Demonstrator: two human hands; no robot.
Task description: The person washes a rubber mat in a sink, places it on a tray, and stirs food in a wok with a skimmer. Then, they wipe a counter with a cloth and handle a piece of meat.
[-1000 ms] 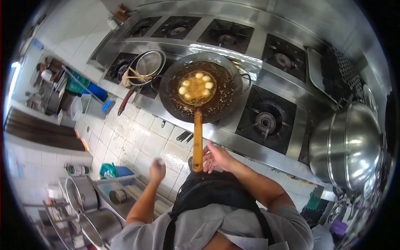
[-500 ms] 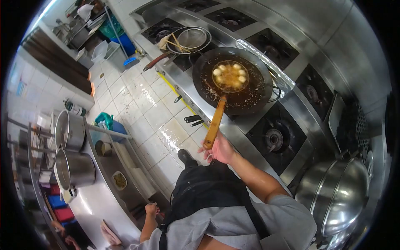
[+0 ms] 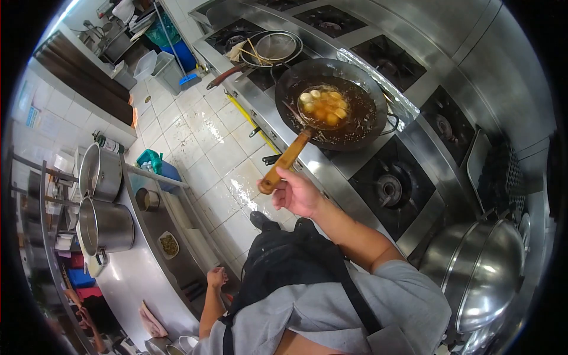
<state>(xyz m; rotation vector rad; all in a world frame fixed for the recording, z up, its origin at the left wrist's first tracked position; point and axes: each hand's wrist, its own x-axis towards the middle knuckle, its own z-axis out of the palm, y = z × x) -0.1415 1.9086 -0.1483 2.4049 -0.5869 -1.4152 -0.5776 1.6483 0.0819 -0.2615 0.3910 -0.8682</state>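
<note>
My right hand (image 3: pixel 297 192) is closed on the wooden handle (image 3: pixel 287 161) of a skimmer, thumb along its side. The skimmer's round head sits in the hot oil of a wide dark wok (image 3: pixel 370 109) on the stove. Several pale round balls (image 3: pixel 313 96) float in bubbling golden oil (image 3: pixel 325 109) over the head, partly hiding it. Low at my side, away from the stove, my left hand (image 3: pixel 217 277) is curled into a fist near the steel counter (image 3: pixel 133 290). Whether anything is inside that fist is hidden.
Beyond the wok, a wire strainer (image 3: pixel 277 47) rests over a pan with a wooden handle (image 3: pixel 228 77). Burners (image 3: pixel 389 188) surround the wok. Large steel bowls (image 3: pixel 488 272) stand at right. Two pots (image 3: pixel 112 225) and a dish of green food (image 3: pixel 168 244) are at left. The tiled floor (image 3: pixel 201 154) looks wet.
My right hand and the skimmer handle have moved left and slightly toward the wok. The handle slants more, and the balls have shifted in the oil. My left hand has risen slightly, still closed.
</note>
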